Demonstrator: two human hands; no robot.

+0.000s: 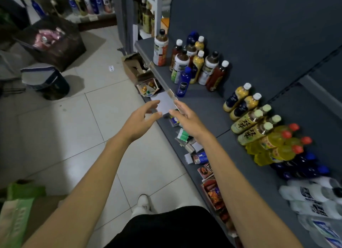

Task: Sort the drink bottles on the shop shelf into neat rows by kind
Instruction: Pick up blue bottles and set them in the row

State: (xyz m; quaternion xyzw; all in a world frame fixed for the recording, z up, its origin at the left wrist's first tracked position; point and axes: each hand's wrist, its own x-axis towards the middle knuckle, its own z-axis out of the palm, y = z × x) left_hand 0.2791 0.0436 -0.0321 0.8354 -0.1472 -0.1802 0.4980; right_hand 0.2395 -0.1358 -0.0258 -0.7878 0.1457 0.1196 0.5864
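A dark grey shop shelf (199,103) runs from the upper middle to the lower right. At its far end stands a mixed cluster: a blue bottle (183,82) in front, white-labelled brown bottles (180,66), yellow bottles (197,67) and a red-brown bottle (216,77). Nearer me the bottles stand in rows by kind: yellow with white caps (240,103), green tea (248,122), yellow with red caps (277,146), dark blue (299,168) and white (311,197). My left hand (140,118) and my right hand (183,116) reach forward over the shelf's front edge, fingers spread, holding nothing.
A clear price strip (162,79) lines the shelf's front edge. An open cardboard box (133,66) and small packets (196,155) lie on the floor below. A dark bin (48,81) and a crate (55,42) stand at left. My shoe (143,201) is on the tiled floor.
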